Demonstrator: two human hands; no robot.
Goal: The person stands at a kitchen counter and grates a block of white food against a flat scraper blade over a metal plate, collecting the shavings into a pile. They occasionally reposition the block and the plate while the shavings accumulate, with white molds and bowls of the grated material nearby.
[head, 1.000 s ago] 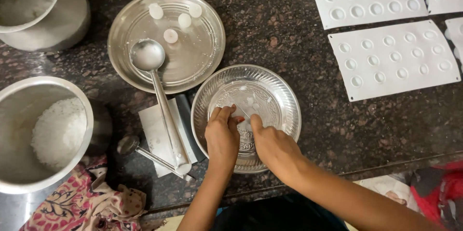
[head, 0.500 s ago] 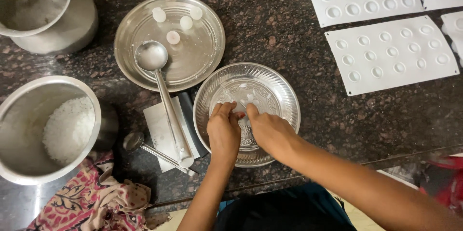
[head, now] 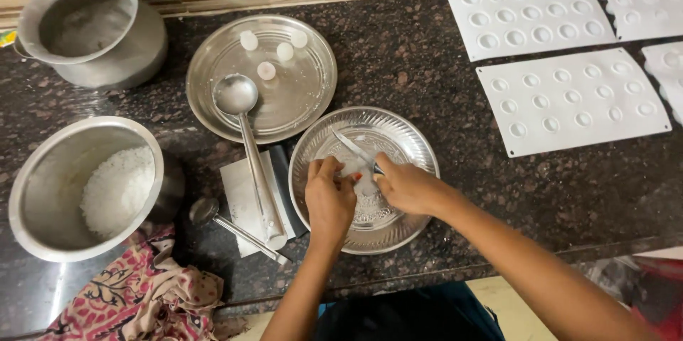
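Steel knife [head: 353, 150] in right-hand grip [head: 404, 186]

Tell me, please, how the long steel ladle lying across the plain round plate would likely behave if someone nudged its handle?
The ladle looks rigid, so it should pivot rather than bend. Its rounded bowl sits on the smooth plate, so it would probably slide or rock easily. The handle end rests on white folded paper, which may shift with it.
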